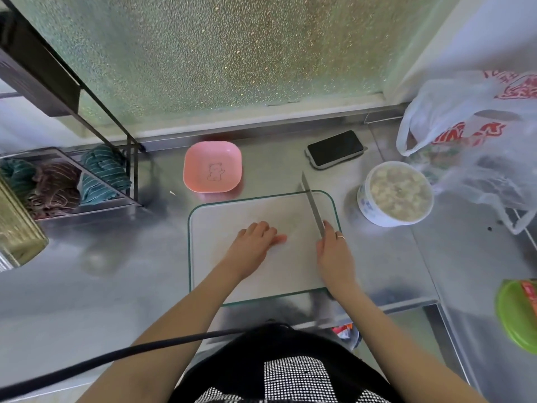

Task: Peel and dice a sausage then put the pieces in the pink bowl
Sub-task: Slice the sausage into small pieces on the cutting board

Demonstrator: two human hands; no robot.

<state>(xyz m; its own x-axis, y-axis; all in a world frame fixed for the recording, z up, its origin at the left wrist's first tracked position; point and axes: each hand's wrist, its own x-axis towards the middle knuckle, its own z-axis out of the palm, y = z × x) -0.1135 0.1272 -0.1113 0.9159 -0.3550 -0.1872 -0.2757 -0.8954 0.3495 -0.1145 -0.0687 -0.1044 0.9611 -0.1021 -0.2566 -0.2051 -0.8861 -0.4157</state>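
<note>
The cutting board (261, 254), white with a green edge, lies at the centre of the frame on a metal counter (116, 271). The left hand (255, 242) rests on the board, fingers together and curled downward. A pink tip at about the position of the sausage (281, 239) protrudes from under these fingers; whether it is the sausage or a fingertip cannot be told, and no other sausage is visible.

The right hand (334, 251) sits at the right edge of the board, fingers wrapped around the handle of a knife (312, 205). The blade points toward the upper part of the frame, its tip past the board's far edge.

The pink bowl (212, 167) stands just above the board, slightly left of centre, apart from it. A bear outline marks its base.

A phone (335, 149) lies upper right of the board. A white tub (396, 193) holding pale pieces stands right of the board, beside a plastic bag (479, 135).
</note>
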